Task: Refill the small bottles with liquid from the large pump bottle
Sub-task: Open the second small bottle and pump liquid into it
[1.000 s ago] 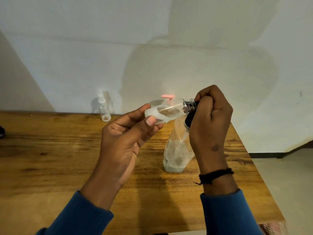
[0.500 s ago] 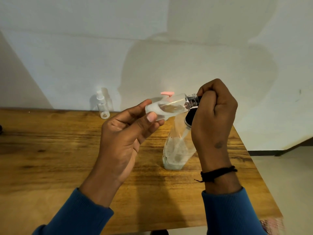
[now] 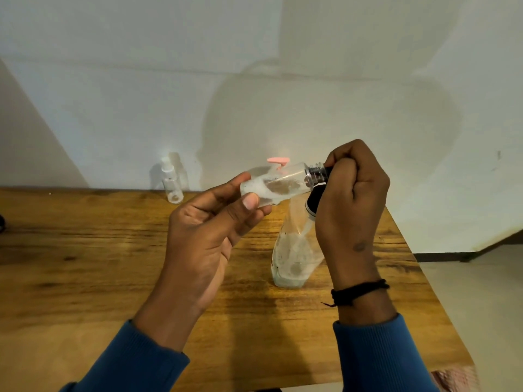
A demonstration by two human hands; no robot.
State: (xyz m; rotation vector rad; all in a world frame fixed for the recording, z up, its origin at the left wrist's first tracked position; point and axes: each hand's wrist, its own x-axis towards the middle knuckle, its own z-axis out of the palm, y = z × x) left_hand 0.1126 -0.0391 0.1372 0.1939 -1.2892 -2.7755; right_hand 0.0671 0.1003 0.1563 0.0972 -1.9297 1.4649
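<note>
While the left hand point(image 3: 209, 236) pinches the small bottle point(image 3: 278, 185), the right hand point(image 3: 351, 199) grips its neck above the table point(image 3: 85, 264).

Not much moved tbh. Both hands drifted up a bit, then the left hand point(image 3: 209, 239) tipped the small bottle point(image 3: 278, 185) closer to level. The right hand point(image 3: 352, 193) shifted its curled fingers around the bottle's neck, so more of the threaded neck point(image 3: 316, 172) shows now.

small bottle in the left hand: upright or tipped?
Tipped. The small bottle lies near horizontal in the left hand, threaded neck pointing into the right hand, whose fingers curl round the neck end.
</note>
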